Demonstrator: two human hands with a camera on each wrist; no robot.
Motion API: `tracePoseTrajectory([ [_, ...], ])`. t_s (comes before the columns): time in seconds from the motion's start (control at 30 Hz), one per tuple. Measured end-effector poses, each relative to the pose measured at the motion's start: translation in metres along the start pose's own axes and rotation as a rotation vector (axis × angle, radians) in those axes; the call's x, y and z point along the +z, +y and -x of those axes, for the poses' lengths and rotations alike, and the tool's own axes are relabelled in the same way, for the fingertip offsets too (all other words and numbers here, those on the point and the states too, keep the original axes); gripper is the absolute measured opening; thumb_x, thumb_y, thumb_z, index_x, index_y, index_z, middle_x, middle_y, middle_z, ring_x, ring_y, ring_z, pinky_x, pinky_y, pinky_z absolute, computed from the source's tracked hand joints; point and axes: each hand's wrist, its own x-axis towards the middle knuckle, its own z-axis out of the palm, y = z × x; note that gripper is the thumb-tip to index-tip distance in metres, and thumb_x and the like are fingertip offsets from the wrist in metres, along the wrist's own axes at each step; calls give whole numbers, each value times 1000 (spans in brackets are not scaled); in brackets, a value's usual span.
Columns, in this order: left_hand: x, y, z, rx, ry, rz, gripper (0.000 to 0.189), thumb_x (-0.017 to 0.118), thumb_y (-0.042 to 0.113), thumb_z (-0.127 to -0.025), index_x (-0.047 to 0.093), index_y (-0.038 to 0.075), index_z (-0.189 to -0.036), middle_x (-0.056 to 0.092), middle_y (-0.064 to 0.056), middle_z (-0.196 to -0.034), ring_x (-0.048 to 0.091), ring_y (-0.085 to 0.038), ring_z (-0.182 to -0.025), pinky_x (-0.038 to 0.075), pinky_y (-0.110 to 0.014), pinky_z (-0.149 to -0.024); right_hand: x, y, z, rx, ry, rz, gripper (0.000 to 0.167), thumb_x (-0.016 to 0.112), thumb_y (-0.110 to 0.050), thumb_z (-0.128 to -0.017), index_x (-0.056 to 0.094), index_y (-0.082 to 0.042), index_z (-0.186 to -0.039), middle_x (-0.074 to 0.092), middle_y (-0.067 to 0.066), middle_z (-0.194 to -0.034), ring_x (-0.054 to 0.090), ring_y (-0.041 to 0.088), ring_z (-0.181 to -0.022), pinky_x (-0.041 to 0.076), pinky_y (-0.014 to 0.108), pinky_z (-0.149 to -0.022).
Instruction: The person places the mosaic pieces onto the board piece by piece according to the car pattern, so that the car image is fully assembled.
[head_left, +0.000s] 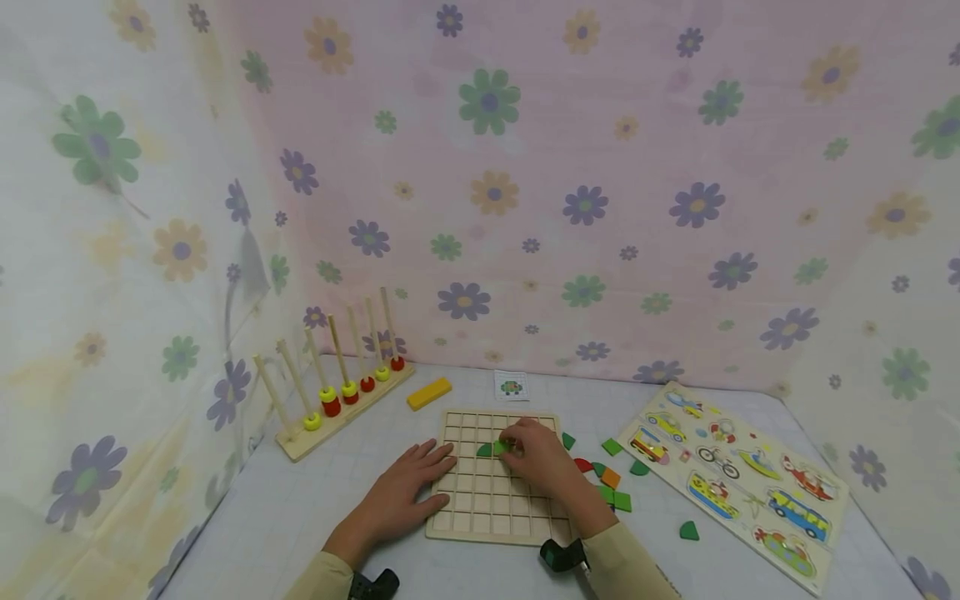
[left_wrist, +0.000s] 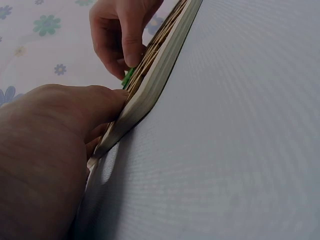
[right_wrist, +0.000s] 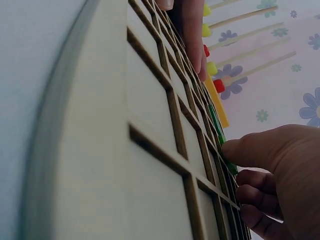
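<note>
A wooden grid board with square cells lies flat on the table. My left hand rests against its left edge, with fingers spread and fingertips on the rim. Over the upper middle cells, my right hand pinches a light green square tile at the grid. Just left of that tile, a dark green rounded piece sits in a cell. In the right wrist view the thumb touches the green tile low on the board. My right fingers partly hide the tile.
Loose pieces lie right of the board, including a red piece, an orange square and a green quarter-round. A picture puzzle lies farther right. Behind are a bead-peg stand, yellow block and pattern card.
</note>
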Motion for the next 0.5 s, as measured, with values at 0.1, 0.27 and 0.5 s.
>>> tracePoseTrajectory([
  [0.1, 0, 1, -1, -2, -4, -5, 61, 62, 44, -109, 55, 14, -161, 41, -1, -172, 28, -32, -162, 21, -55, -130, -1, -1, 0, 7, 6, -2, 15, 85, -13, -95, 80, -12, -109, 66, -3, -101, 59, 12, -85, 56, 34, -74],
  [0.27, 1, -2, -2, -11, -10, -5, 62, 62, 46, -109, 55, 15, -161, 41, 0, -172, 27, -30, -162, 20, -54, -130, 0, -1, 1, -15, 6, -6, 14, 85, -10, -94, 81, -10, -108, 68, -2, -100, 61, 13, -85, 56, 34, -74],
  [0.5, 3, -4, -1, -12, -3, -15, 62, 63, 47, -108, 55, 15, -161, 41, 1, -172, 27, -30, -162, 20, -54, -130, 2, -1, 1, -11, 1, 4, 18, 83, -10, -95, 81, -8, -113, 69, -1, -102, 62, 13, -87, 57, 35, -76],
])
